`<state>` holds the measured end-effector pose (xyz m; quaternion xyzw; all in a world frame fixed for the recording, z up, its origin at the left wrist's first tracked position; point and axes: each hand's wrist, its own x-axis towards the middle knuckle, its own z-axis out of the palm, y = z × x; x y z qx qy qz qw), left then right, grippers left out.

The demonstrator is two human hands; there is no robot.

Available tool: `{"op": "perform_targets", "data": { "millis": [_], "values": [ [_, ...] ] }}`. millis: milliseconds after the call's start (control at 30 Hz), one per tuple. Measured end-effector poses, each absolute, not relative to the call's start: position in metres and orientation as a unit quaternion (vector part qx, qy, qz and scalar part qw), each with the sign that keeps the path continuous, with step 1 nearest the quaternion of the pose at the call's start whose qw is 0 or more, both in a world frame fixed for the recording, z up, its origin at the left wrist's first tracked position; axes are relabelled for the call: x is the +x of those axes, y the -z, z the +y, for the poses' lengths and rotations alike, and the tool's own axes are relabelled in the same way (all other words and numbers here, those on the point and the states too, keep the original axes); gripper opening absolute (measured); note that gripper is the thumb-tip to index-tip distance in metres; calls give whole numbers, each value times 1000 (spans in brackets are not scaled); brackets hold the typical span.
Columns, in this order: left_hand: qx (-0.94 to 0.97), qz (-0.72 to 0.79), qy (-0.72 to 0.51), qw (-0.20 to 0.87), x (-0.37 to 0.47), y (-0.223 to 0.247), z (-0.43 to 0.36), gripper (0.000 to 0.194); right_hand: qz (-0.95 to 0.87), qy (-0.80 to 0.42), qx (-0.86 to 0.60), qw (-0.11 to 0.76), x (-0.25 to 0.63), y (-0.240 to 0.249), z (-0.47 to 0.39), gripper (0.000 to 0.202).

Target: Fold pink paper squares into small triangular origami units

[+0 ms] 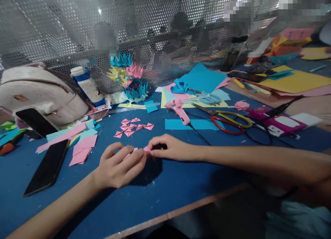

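Between my two hands, low over the blue table, is a small pink paper piece (147,150), mostly hidden by fingers. My left hand (121,166) has its fingers bent and closed around the left side of it. From the right, my right hand (169,147) pinches its other end between thumb and forefinger. Just beyond my hands lies a cluster of several folded pink paper pieces (129,127). Flat pink paper slips (83,150) are stacked to the left of my left hand. A pink glue gun (181,111) rests on a blue paper strip (170,124) beyond my right hand.
Two dark phones, one flat (48,168) and one propped (34,121), stand left by a white backpack (38,91). Large scissors (227,122) and a purple power strip (278,120) lie right. A bottle (88,85) and folded-paper flowers (136,89) stand at the back.
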<state>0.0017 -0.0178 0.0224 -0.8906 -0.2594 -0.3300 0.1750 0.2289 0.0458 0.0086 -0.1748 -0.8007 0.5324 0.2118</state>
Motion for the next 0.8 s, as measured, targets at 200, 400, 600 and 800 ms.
{"op": "perform_targets", "data": {
  "millis": [200,400,600,800],
  "values": [
    [-838,-380,392,5,8,-12,-11,19,-794,-526,-203,228,228,-4,49,22],
    [-758,-471,352,-282,18,-5,-13,20,-806,-491,-221,245,226,-5,49,19],
    [-685,-489,357,-406,20,-5,-12,25,-823,-471,-224,226,225,-7,47,19],
    [-669,-475,367,-439,18,-3,-12,32,-865,-409,-184,226,227,-4,46,20]
  ]
}}
